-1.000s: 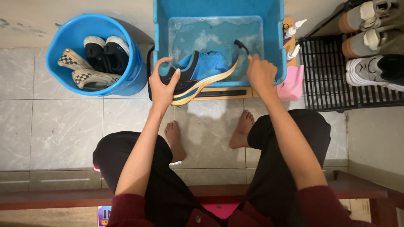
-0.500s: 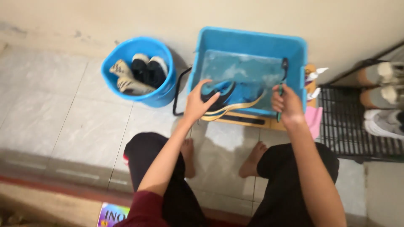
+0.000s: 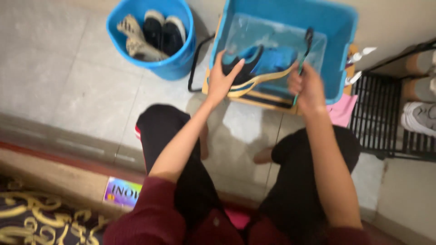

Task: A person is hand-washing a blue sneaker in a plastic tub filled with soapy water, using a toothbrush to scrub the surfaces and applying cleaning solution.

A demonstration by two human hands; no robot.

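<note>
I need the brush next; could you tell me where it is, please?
In the head view, the brush is in the right hand, over the blue tub, right of the blue shoe.

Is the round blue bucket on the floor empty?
No, the round blue bucket holds several shoes, light ones and dark ones.

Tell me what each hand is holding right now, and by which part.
The left hand grips the blue sneaker by its dark heel end, over the blue tub. The right hand holds a long-handled brush by the lower handle.
</note>
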